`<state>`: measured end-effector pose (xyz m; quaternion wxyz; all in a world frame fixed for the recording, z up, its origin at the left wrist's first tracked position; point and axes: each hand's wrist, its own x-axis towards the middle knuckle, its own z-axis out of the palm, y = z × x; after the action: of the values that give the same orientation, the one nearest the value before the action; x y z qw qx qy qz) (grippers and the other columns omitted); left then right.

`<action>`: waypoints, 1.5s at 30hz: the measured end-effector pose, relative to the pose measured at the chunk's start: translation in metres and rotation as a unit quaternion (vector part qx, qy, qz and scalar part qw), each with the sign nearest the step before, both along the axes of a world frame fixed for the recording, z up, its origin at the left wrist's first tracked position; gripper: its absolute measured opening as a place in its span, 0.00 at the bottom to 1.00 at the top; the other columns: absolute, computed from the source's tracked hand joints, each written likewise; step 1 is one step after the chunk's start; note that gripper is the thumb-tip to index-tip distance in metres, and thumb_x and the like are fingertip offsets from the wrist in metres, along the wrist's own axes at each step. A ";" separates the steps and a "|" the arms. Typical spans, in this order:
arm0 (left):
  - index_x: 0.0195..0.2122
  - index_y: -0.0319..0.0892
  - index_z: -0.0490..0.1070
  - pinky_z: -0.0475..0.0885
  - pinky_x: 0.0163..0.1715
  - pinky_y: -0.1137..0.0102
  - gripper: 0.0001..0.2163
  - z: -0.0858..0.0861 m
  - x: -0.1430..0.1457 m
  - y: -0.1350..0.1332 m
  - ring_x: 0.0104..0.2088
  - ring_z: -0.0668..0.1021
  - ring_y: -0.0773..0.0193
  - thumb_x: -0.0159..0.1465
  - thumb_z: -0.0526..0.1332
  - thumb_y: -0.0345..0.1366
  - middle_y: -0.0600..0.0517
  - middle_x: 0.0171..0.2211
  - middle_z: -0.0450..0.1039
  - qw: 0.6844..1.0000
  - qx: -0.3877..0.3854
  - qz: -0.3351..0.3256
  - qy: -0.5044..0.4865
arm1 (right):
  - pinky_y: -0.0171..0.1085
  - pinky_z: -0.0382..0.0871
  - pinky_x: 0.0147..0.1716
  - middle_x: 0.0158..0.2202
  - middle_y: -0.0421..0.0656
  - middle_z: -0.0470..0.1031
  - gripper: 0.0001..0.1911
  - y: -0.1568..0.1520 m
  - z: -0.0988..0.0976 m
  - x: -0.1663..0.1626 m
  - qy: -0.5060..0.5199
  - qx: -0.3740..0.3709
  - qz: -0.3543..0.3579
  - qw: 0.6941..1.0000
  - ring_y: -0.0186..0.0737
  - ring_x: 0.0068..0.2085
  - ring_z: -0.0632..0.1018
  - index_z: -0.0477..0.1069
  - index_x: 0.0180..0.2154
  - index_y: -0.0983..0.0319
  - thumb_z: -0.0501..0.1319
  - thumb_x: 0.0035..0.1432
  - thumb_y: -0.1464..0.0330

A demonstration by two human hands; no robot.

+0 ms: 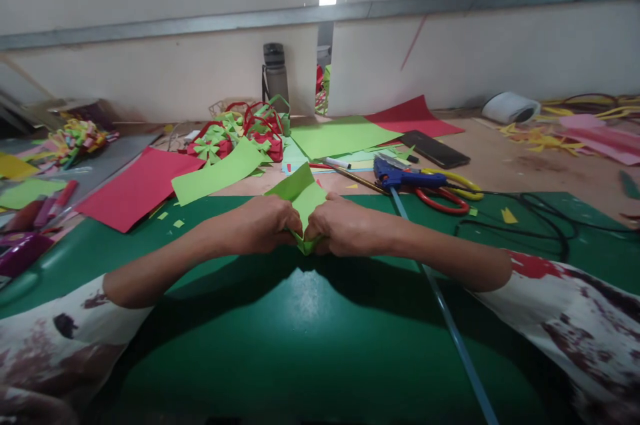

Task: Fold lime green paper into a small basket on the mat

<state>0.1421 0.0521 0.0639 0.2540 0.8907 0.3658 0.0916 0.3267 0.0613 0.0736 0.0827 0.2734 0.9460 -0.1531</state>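
A piece of light green paper (pixel 306 195), bent into a trough-like fold, is held up over the green mat (pixel 300 338). My left hand (pixel 265 225) pinches its near left side. On the near right side my right hand (pixel 345 225) grips the same paper, knuckles close to those of the left. The near end of the paper comes to a folded point between the hands, while the far end spreads apart. Some fingertips are hidden behind the paper and the knuckles.
A blue glue gun (pixel 410 177) with a long glue stick (pixel 460 338) lies right of my hands, beside scissors (pixel 443 202) and a phone (pixel 435 148). Red paper (pixel 143 188), green paper (pixel 217 172) and small red-green paper baskets (pixel 260 135) lie left. A bottle (pixel 276 78) stands behind.
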 end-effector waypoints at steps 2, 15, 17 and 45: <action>0.26 0.39 0.75 0.65 0.31 0.76 0.06 -0.001 0.000 0.001 0.27 0.74 0.65 0.58 0.61 0.32 0.52 0.25 0.75 0.999 0.001 -0.029 0.015 | 0.47 0.52 0.49 0.22 0.38 0.72 0.07 0.001 0.000 0.000 0.001 -0.026 -0.008 1.000 0.35 0.28 0.69 0.74 0.26 0.63 0.58 0.47 0.77; 0.24 0.38 0.74 0.59 0.24 0.76 0.07 0.001 0.003 -0.001 0.23 0.71 0.68 0.59 0.60 0.26 0.52 0.22 0.72 0.993 0.052 -0.045 0.094 | 0.54 0.48 0.53 0.25 0.38 0.75 0.09 0.001 0.001 0.000 -0.022 -0.077 -0.027 0.996 0.36 0.30 0.72 0.76 0.28 0.61 0.59 0.48 0.77; 0.24 0.38 0.74 0.59 0.24 0.76 0.07 0.001 0.004 -0.002 0.24 0.71 0.68 0.58 0.60 0.26 0.52 0.22 0.73 0.992 0.056 -0.044 0.103 | 0.53 0.48 0.53 0.24 0.38 0.74 0.09 0.001 0.000 0.000 -0.020 -0.076 -0.025 0.997 0.36 0.30 0.72 0.76 0.28 0.61 0.59 0.48 0.78; 0.25 0.42 0.72 0.56 0.51 0.59 0.04 0.019 -0.020 -0.013 0.49 0.68 0.55 0.57 0.62 0.28 0.51 0.42 0.74 0.975 0.190 -0.005 0.117 | 0.53 0.44 0.52 0.26 0.39 0.74 0.09 0.021 0.018 0.017 -0.008 0.095 -0.088 0.992 0.39 0.33 0.72 0.68 0.19 0.63 0.59 0.49 0.74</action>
<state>0.1222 0.0393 0.0828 0.0364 0.9290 0.3644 0.0534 0.3436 0.0819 0.0912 0.0498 0.3633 0.9279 -0.0674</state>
